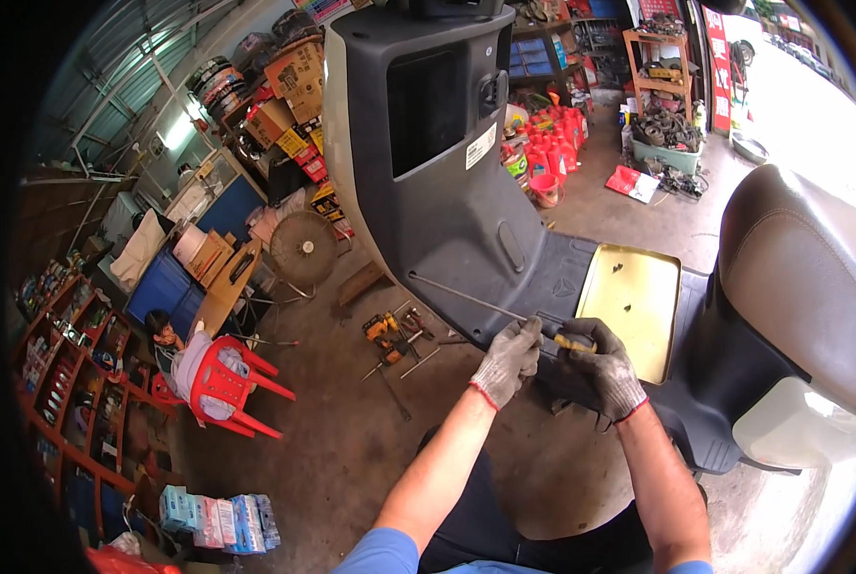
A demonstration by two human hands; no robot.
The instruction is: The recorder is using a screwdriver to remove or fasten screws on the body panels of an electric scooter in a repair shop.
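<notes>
A long screwdriver (466, 298) reaches up and left to the lower edge of a scooter's dark grey inner leg shield (437, 215), its tip at or very near a small spot there. My gloved right hand (611, 368) is closed round its yellow handle. Further along, my gloved left hand (510, 362) pinches the shaft. Just beyond the right hand, a shallow gold-coloured tray (650, 335) lies on the scooter's footboard (564, 273). A few small dark pieces, possibly screws, are in the tray.
The scooter's seat (801, 258) rises at the right. Tools including a yellow-and-black drill (387, 337) lie on the floor left of the scooter. A person sits on a red chair (227, 383) beside a desk. Red bottles (557, 139) and a fan (303, 247) stand farther back.
</notes>
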